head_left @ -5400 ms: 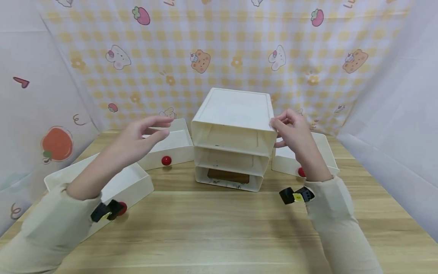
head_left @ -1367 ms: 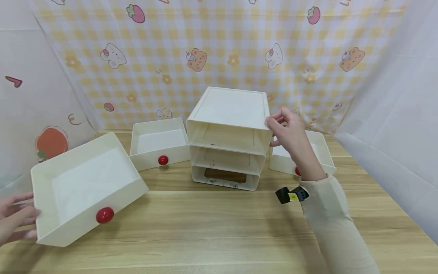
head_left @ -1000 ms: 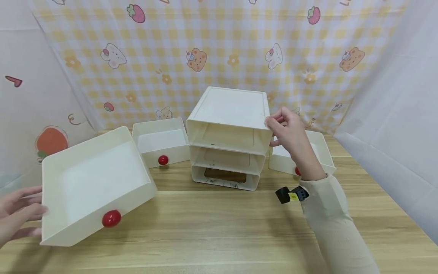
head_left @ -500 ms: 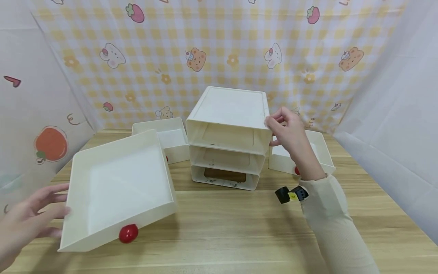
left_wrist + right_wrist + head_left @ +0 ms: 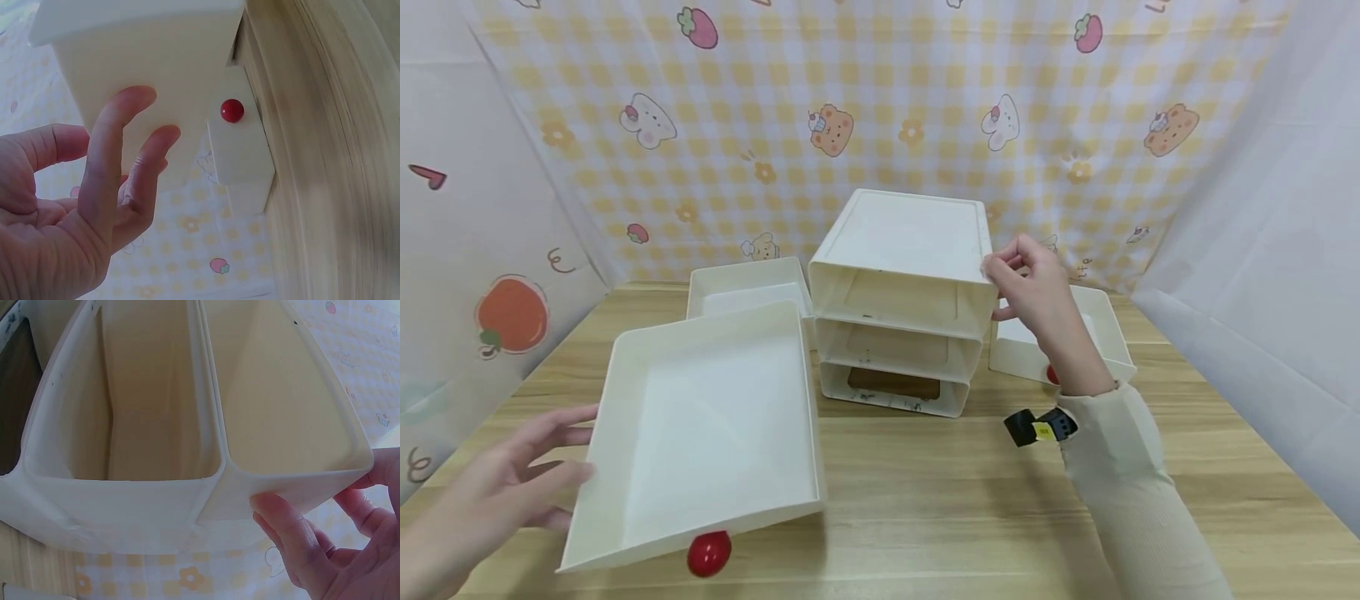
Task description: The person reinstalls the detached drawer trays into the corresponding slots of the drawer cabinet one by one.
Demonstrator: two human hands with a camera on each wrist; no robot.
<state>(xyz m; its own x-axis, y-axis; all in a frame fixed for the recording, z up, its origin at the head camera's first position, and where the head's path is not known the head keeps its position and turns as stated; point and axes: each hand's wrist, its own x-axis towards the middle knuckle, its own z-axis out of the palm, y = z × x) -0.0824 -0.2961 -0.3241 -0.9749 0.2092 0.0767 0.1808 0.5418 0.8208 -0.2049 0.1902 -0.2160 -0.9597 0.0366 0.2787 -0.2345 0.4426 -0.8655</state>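
A white drawer (image 5: 722, 425) with a round red knob (image 5: 709, 553) is held tilted above the table by my left hand (image 5: 512, 483). The hand grips its left wall; in the left wrist view, fingertips (image 5: 134, 97) press on the drawer's outside. Right of the drawer stands a white three-tier drawer cabinet (image 5: 910, 233), its slots open to the front and without drawers. My right hand (image 5: 1037, 292) holds the cabinet's upper right front corner, with the thumb and fingers (image 5: 281, 515) around its side wall in the right wrist view.
Behind the held drawer lies a second white drawer (image 5: 745, 277), partly hidden. A third one (image 5: 1101, 329) with a red knob sits right of the cabinet, behind my right wrist. Around the wooden table (image 5: 940, 517) hang a yellow-checked curtain (image 5: 880, 83) and white side cloths.
My left hand, earlier held in the air without anything, now grips the left drawer. It has raised that drawer and carried it rightward towards the cabinet. My right hand stays on the cabinet.
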